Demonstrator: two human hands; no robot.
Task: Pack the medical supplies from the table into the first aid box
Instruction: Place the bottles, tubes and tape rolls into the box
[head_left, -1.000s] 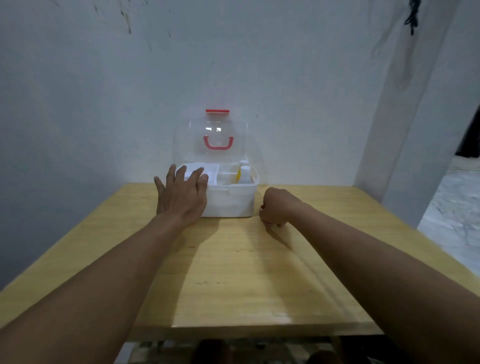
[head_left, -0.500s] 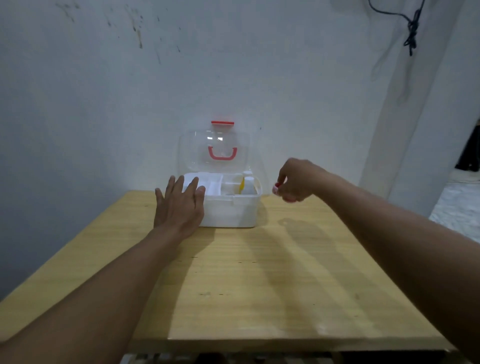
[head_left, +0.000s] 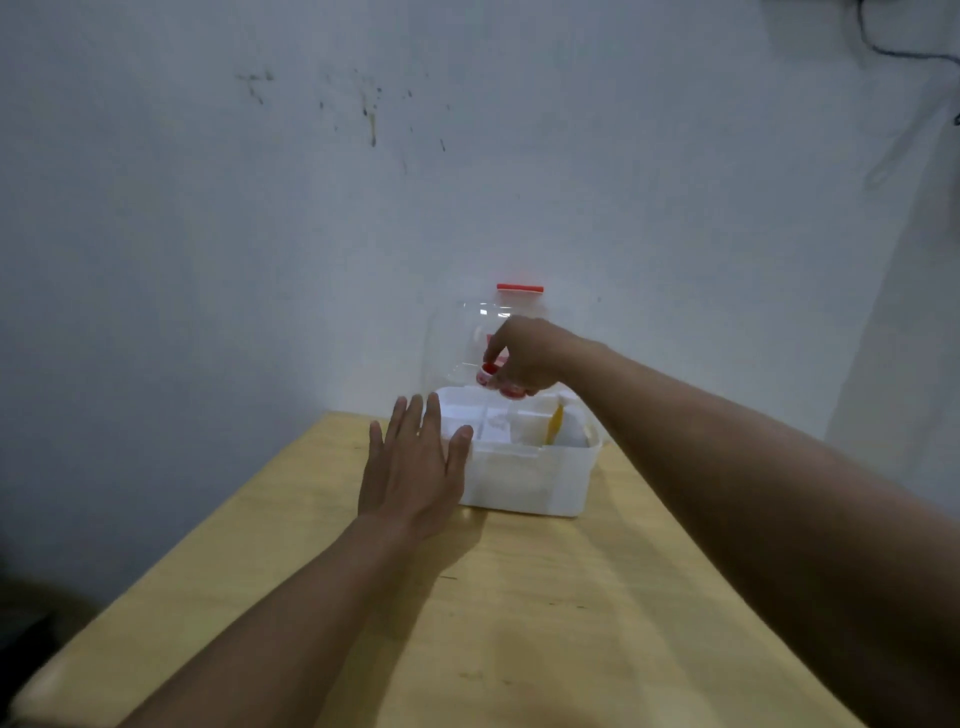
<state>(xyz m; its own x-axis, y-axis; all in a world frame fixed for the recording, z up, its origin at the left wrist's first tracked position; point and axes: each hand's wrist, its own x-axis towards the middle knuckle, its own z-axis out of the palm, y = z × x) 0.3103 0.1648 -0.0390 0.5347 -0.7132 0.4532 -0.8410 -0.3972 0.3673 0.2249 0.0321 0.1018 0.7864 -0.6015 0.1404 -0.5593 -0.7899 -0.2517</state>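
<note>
With our left hand (head_left: 410, 467) flat, fingers spread against the first aid box (head_left: 524, 480), our right hand (head_left: 522, 358) pinches a small red-capped item (head_left: 491, 375) above it; releasing early could bounce it out.

One box (head_left: 524, 475), two hands (head_left: 413, 467)

My pale yellow wooden table (head_left: 545, 623) with faint grain, white plastic first aid box (head_left: 524, 480) at its far edge, its clear lid (head_left: 457, 338) tipped with a red latch (head_left: 520, 287), small red-capped items (head_left: 496, 382) in my right hand (head_left: 524, 356), yellow strip (head_left: 554, 430) inside, grey-white wall (head_left: 363, 208) flecked with dark specks.
</note>
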